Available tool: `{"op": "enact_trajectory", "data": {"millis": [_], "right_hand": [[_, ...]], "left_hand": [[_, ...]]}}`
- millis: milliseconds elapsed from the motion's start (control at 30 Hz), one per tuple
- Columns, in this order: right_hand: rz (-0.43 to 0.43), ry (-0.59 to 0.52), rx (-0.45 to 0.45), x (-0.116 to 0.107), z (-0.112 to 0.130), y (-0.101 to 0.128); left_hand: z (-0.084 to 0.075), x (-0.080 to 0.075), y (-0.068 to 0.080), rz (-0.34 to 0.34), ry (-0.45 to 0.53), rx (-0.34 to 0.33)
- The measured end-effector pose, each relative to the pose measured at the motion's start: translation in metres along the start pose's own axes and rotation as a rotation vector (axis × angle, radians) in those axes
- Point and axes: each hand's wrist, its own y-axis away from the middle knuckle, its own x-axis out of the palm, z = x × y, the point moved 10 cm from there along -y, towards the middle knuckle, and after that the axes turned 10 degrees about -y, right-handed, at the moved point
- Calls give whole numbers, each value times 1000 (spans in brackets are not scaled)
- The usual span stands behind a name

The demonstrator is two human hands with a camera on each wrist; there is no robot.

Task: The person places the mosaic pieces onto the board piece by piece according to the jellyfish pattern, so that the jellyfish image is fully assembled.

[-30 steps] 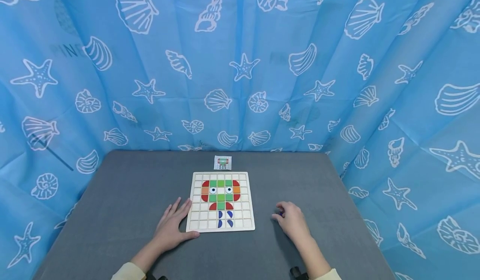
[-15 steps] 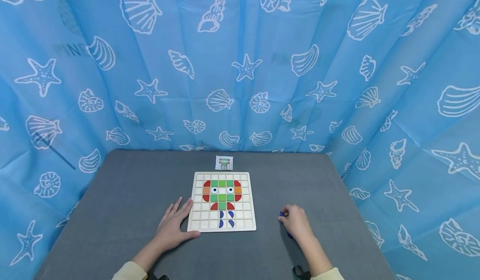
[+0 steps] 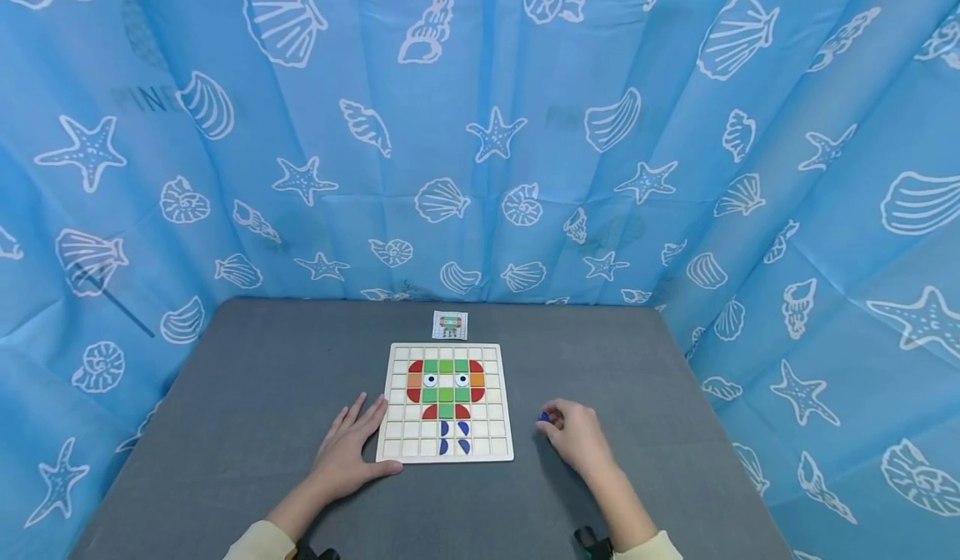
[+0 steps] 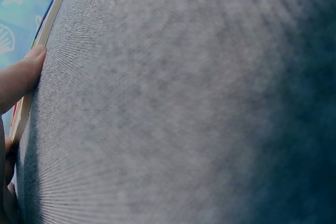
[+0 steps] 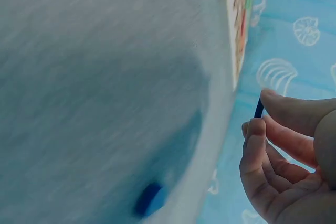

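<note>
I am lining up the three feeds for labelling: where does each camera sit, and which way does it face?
Head: worn high, facing forward and down at the grey table and puzzle board; both hands and sleeves show.
Left wrist: low over the table, facing the board's edge; the left hand touches it.
Right wrist: low, facing the board; the right hand pinches a blue piece.
Shared: all three show the board.
</note>
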Motion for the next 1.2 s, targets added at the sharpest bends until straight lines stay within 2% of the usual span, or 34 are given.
{"op": "enact_trajectory", "data": {"millis": [200, 433, 600, 867, 1033, 1200], "right_hand": [[9, -5, -46, 7, 26, -2], [51, -40, -123, 27, 55, -4], [95, -66, -171, 47, 77, -3], [175, -104, -195, 88, 113, -6], [195, -74, -210, 111, 131, -13], [221, -34, -189, 131, 135, -14]], "left_hand": [[1, 3, 0, 5, -10, -9], [1, 4, 1, 8, 7, -12], [1, 2, 1, 5, 17, 0], [2, 0, -1, -17, 17, 1], [1, -2, -1, -44, 27, 10], [0, 1, -1, -22, 15, 10]]}}
